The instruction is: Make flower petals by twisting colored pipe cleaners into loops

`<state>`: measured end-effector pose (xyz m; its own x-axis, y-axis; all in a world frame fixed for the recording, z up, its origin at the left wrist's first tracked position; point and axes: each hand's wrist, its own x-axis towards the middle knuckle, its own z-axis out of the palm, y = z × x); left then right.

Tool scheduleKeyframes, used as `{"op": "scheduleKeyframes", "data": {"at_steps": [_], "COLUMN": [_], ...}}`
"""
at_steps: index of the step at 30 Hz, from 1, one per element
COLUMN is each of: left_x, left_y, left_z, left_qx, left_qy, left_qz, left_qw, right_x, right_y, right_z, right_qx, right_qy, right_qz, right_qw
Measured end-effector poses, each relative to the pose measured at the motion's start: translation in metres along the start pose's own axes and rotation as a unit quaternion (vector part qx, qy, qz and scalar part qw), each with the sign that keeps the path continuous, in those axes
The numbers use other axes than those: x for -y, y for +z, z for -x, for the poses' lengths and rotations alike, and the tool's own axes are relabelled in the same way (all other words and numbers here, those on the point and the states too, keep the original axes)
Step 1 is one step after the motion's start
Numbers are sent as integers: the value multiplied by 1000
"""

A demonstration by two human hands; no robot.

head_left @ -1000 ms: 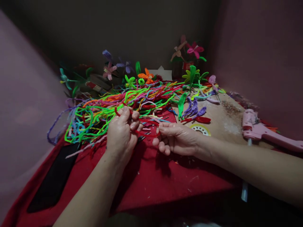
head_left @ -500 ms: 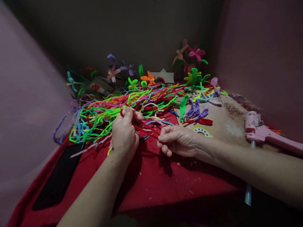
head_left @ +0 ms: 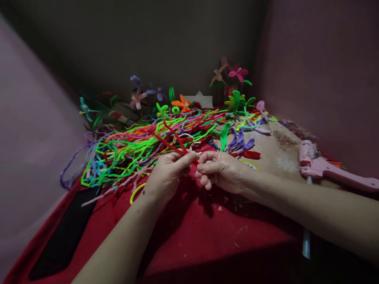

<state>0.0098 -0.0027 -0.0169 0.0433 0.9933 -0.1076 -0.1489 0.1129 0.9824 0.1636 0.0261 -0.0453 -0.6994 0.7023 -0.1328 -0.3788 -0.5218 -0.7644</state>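
Note:
Between my two hands is a red pipe cleaner (head_left: pixel 178 138), its two loose ends crossing and pointing up and to the left. My left hand (head_left: pixel 168 173) pinches it near the crossing with thumb and forefinger. Close beside, the fingertips of my right hand (head_left: pixel 220 169) are closed on its lower end. Behind my hands lies a large heap of colourful pipe cleaners (head_left: pixel 130 152), with green ones on top. Purple looped petals (head_left: pixel 241 142) and a red looped petal (head_left: pixel 251 154) lie to the right, near a green leaf (head_left: pixel 224 136).
A pink glue gun (head_left: pixel 319 163) with a clear glue stick (head_left: pixel 306 240) stands at the right. A black flat strip (head_left: pixel 65 232) lies on the red cloth (head_left: pixel 201 232) at left. Finished pipe-cleaner flowers (head_left: pixel 182 103) line the back. A white-and-yellow ring (head_left: pixel 251 164) is partly behind my right hand.
My left hand has moved right and down, close to my right hand. The red pipe cleaner's ends now cross above my fingers. The view has shifted slightly.

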Motion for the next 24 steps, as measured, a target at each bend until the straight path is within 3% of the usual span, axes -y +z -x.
{"op": "scheduleKeyframes", "data": {"at_steps": [7,13,19,24], "left_x": [5,4,4,7], "left_y": [-1,5,4,10], "left_z": [0,2,2,3], "left_qx": [11,-9,-18,-44], "left_qy": [30,46,32,99], "left_qz": [-49,-137,-106,-81], "left_qw": [998,989,994,991], "right_x": [-1,-3,-3,-4], "right_y": [0,8,7,5], "right_z": [-2,4,2,0], "right_qx": [-15,-63,-29,-19], "right_qy": [42,-2,19,6], "right_qz": [99,210,162,99], "right_qw": [994,976,986,995]}}
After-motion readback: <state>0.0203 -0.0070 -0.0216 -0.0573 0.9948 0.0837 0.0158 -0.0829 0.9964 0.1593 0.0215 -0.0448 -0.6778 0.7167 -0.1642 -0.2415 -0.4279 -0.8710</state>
